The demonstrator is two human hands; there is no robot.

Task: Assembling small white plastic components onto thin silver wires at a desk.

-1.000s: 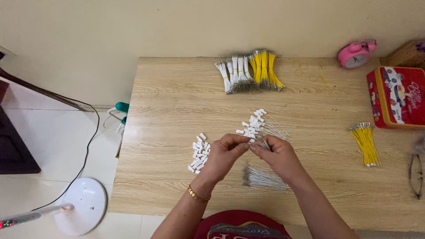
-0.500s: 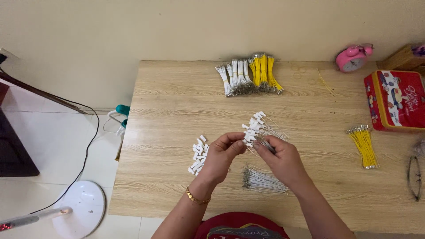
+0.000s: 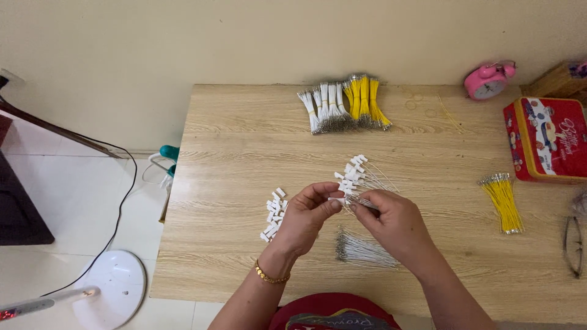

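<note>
The two hands have closed in on each other over the last second, lifting a little off the surface and meeting above the middle of it; the work looks to have gone from picking up to fitting one piece to another. The left hand [image 3: 306, 221], a thin gold bangle at its wrist, pinches a small white plastic connector [image 3: 335, 200] between thumb and forefinger. The right hand [image 3: 391, 223] is clenched round a thin grey wire [image 3: 361, 203] and brings its end against that connector; whether the end is already seated I can't quite tell, the fingers cover the joint.

Just beyond the fingertips lies a loose fan of grey wires with white connectors already on their ends [image 3: 356, 174], the white tips bunched nearest the hands and the strands spreading away to the right. Just left of the left hand is a small heap of loose white connectors [image 3: 273, 214]. Below the right hand, nearer the person, rests a bundle of bare grey wires [image 3: 362, 249].

Farther off on the pale wooden surface [image 3: 232, 153], beyond the hands, sit tied bundles of white and yellow wires [image 3: 343, 105]. Well to the right lie a bunch of yellow wires [image 3: 502, 200], a red rectangular tin [image 3: 547, 139] and a pink alarm clock [image 3: 487, 79].
</note>
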